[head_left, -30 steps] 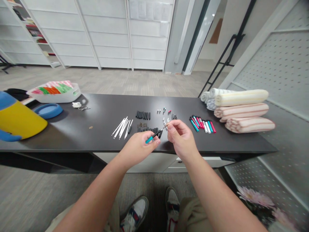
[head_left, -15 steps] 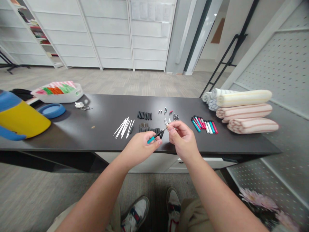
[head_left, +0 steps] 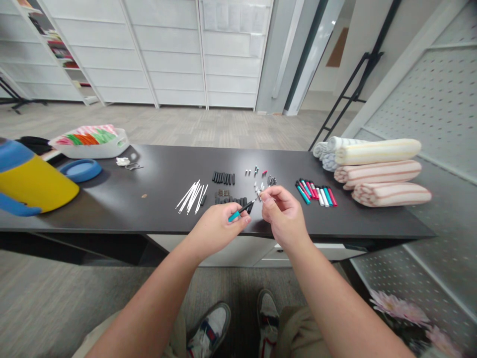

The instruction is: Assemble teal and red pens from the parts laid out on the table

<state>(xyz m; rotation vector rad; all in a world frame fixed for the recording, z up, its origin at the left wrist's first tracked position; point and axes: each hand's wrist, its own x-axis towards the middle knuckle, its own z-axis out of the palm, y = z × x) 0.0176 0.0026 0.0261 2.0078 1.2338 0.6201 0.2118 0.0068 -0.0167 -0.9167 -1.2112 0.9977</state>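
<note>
My left hand (head_left: pixel 216 226) is closed around a teal and black ballpoint pen (head_left: pixel 234 216), its silver tip pointing up and to the right. Just beyond that tip, my right hand (head_left: pixel 285 216) pinches something too small to make out, probably metal. Behind the hands lie black pen barrels (head_left: pixel 223 178), a few small springs (head_left: pixel 223 193) and more black tubes (head_left: pixel 223 200), partly covered by my left hand. White refills (head_left: pixel 192 196) are heaped to the left. Small silver pieces (head_left: pixel 272 180) lie beyond my right hand.
Teal, red and white pen parts (head_left: pixel 316 194) lie in a row to the right, near rolled towels (head_left: pixel 391 194). At the left stand a yellow and blue container (head_left: pixel 40 181), a blue lid (head_left: pixel 81 170) and a white basket (head_left: pixel 121 141). The dark table's front edge (head_left: pixel 112 231) runs below my hands.
My right hand has shifted very slightly to the right, away from the pen's tip. The left hand and the pen stay almost where they were.
</note>
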